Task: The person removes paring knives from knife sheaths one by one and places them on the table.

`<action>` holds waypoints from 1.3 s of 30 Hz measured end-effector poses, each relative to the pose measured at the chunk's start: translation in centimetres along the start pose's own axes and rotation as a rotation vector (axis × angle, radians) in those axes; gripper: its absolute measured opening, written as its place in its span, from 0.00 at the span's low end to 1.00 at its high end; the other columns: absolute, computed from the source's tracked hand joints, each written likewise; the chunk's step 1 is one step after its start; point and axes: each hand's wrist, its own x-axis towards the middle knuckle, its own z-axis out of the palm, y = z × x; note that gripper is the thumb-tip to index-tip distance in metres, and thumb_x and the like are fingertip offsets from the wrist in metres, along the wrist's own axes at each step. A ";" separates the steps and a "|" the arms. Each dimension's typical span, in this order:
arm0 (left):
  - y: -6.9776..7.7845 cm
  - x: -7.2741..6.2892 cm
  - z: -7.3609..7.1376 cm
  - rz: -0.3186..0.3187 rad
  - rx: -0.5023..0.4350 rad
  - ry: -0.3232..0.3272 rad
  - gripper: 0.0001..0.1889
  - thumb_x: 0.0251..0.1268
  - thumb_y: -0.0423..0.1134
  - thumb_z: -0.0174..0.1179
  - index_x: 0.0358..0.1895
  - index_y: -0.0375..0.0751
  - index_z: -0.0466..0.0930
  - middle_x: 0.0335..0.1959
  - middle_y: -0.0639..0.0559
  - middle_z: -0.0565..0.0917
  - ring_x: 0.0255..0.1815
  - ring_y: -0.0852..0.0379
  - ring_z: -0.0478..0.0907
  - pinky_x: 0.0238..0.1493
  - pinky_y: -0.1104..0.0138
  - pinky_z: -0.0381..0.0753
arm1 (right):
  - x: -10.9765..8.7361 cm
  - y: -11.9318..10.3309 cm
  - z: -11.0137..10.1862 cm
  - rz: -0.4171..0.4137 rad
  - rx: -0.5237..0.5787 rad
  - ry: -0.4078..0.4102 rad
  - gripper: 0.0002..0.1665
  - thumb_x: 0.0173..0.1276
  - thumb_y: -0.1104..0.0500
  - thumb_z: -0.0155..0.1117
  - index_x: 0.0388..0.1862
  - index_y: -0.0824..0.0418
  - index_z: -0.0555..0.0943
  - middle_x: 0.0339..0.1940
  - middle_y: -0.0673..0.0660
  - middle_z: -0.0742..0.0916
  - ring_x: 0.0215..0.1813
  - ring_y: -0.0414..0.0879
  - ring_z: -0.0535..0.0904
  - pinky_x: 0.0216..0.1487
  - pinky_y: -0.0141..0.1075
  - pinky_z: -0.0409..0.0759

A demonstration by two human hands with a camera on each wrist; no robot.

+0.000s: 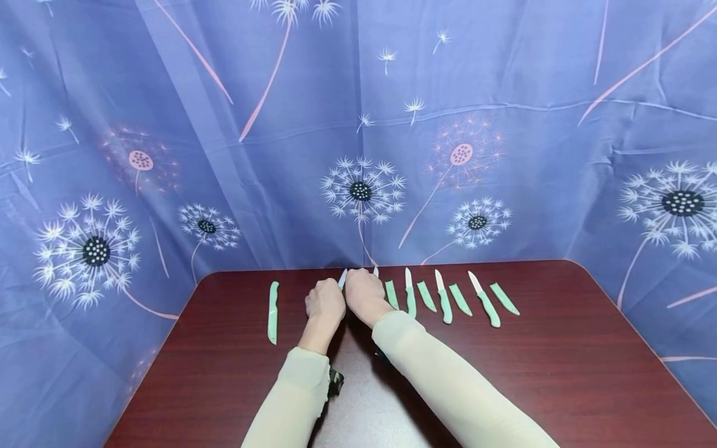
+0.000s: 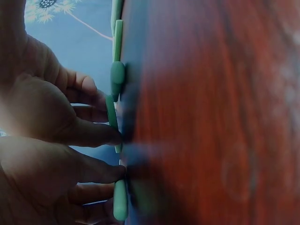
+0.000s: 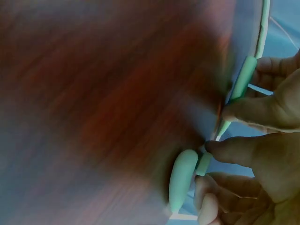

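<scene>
Near the table's back edge, my left hand (image 1: pixel 326 300) and right hand (image 1: pixel 365 292) are close together. The left hand pinches the green handle of a paring knife (image 2: pixel 120 201) between thumb and fingers; its pale blade (image 1: pixel 342 279) shows beside the knuckles in the head view. A green knife sheath (image 2: pixel 111 110) is pinched by the right hand, its end facing the blade. Just beyond that sheath lies another knife, its green handle (image 3: pixel 183 178) visible in the right wrist view and its blade (image 1: pixel 376 272) peeking out behind the right hand.
Right of the hands, green-handled knives (image 1: pixel 411 300) and separate green sheaths (image 1: pixel 460 300) alternate in a row on the dark red table (image 1: pixel 448 379). A sheathed knife (image 1: pixel 272 313) lies to the left. A blue dandelion-print cloth (image 1: pixel 302 205) hangs behind the table.
</scene>
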 end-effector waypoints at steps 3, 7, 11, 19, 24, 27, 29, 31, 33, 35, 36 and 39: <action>-0.1 0.1 0.1 0.009 0.000 0.002 0.09 0.71 0.30 0.57 0.34 0.35 0.86 0.38 0.35 0.89 0.38 0.36 0.88 0.39 0.46 0.86 | 0.0 -0.2 0.1 0.001 -0.004 -0.011 0.13 0.83 0.64 0.52 0.48 0.62 0.86 0.49 0.64 0.90 0.47 0.62 0.87 0.48 0.52 0.88; -0.3 0.3 0.3 0.024 0.014 0.012 0.10 0.73 0.30 0.56 0.35 0.35 0.86 0.37 0.36 0.89 0.37 0.36 0.87 0.38 0.46 0.86 | 0.0 -0.2 0.1 0.005 0.011 -0.011 0.13 0.83 0.64 0.53 0.48 0.62 0.86 0.49 0.64 0.90 0.47 0.62 0.88 0.47 0.52 0.88; -0.2 0.5 0.4 0.033 0.032 0.019 0.11 0.76 0.30 0.54 0.35 0.34 0.86 0.37 0.36 0.88 0.36 0.37 0.87 0.39 0.47 0.85 | 0.0 -0.1 0.0 0.006 0.031 -0.005 0.13 0.82 0.64 0.53 0.46 0.62 0.87 0.49 0.64 0.90 0.47 0.63 0.88 0.46 0.53 0.88; -0.2 0.6 0.3 0.015 -0.031 -0.012 0.13 0.76 0.29 0.53 0.31 0.35 0.83 0.36 0.35 0.88 0.35 0.37 0.87 0.37 0.47 0.86 | 0.2 0.3 -0.1 0.010 0.072 -0.013 0.12 0.81 0.67 0.55 0.42 0.63 0.86 0.43 0.62 0.91 0.44 0.58 0.89 0.44 0.49 0.89; -0.2 0.6 0.4 -0.011 -0.088 -0.036 0.10 0.73 0.30 0.57 0.30 0.36 0.82 0.37 0.35 0.88 0.36 0.37 0.87 0.36 0.47 0.87 | 0.3 0.5 0.1 -0.005 0.070 -0.016 0.10 0.78 0.68 0.57 0.39 0.62 0.85 0.40 0.60 0.91 0.43 0.55 0.90 0.46 0.47 0.88; -0.3 0.7 0.4 -0.023 -0.090 -0.048 0.09 0.71 0.32 0.61 0.29 0.36 0.81 0.37 0.36 0.88 0.37 0.37 0.87 0.38 0.47 0.87 | 0.3 0.4 0.0 -0.009 0.065 -0.019 0.11 0.77 0.68 0.58 0.37 0.62 0.86 0.38 0.59 0.91 0.42 0.54 0.90 0.45 0.46 0.88; -0.3 0.7 0.4 -0.030 -0.092 -0.061 0.09 0.69 0.33 0.65 0.29 0.37 0.81 0.36 0.36 0.88 0.37 0.38 0.87 0.38 0.47 0.87 | 0.2 0.4 0.0 -0.014 0.056 -0.024 0.10 0.76 0.68 0.59 0.37 0.61 0.86 0.38 0.59 0.91 0.42 0.53 0.90 0.45 0.45 0.88; -0.4 0.7 0.4 -0.038 -0.095 -0.075 0.10 0.69 0.35 0.67 0.29 0.37 0.81 0.35 0.37 0.87 0.37 0.38 0.87 0.39 0.47 0.87 | 0.2 0.4 -0.1 -0.023 0.041 -0.028 0.07 0.75 0.68 0.61 0.39 0.62 0.86 0.38 0.59 0.91 0.42 0.53 0.89 0.47 0.45 0.88; -0.4 0.7 0.4 -0.043 -0.097 -0.084 0.11 0.69 0.36 0.69 0.29 0.38 0.80 0.35 0.38 0.87 0.37 0.38 0.87 0.39 0.47 0.87 | 0.2 0.4 -0.2 -0.030 0.028 -0.030 0.06 0.74 0.68 0.63 0.39 0.61 0.86 0.39 0.58 0.91 0.42 0.51 0.89 0.47 0.44 0.87; -0.4 0.7 0.3 -0.042 -0.096 -0.091 0.11 0.69 0.37 0.70 0.29 0.38 0.81 0.34 0.39 0.86 0.37 0.38 0.87 0.39 0.48 0.87 | 0.2 0.4 -0.2 -0.036 0.016 -0.028 0.05 0.73 0.67 0.65 0.38 0.61 0.86 0.38 0.57 0.91 0.41 0.50 0.89 0.47 0.44 0.87; -0.4 0.7 0.3 -0.039 -0.096 -0.093 0.12 0.69 0.38 0.70 0.29 0.38 0.81 0.34 0.39 0.86 0.36 0.39 0.87 0.38 0.48 0.87 | 0.2 0.4 -0.3 -0.037 0.012 -0.026 0.04 0.72 0.67 0.66 0.37 0.60 0.85 0.38 0.57 0.91 0.41 0.49 0.88 0.47 0.43 0.87; -0.4 0.6 0.3 -0.035 -0.099 -0.091 0.12 0.69 0.39 0.72 0.29 0.38 0.81 0.34 0.39 0.87 0.36 0.38 0.87 0.38 0.48 0.87 | 0.1 0.5 -0.3 -0.034 0.018 -0.019 0.07 0.73 0.68 0.65 0.34 0.59 0.86 0.37 0.57 0.91 0.39 0.48 0.88 0.45 0.44 0.87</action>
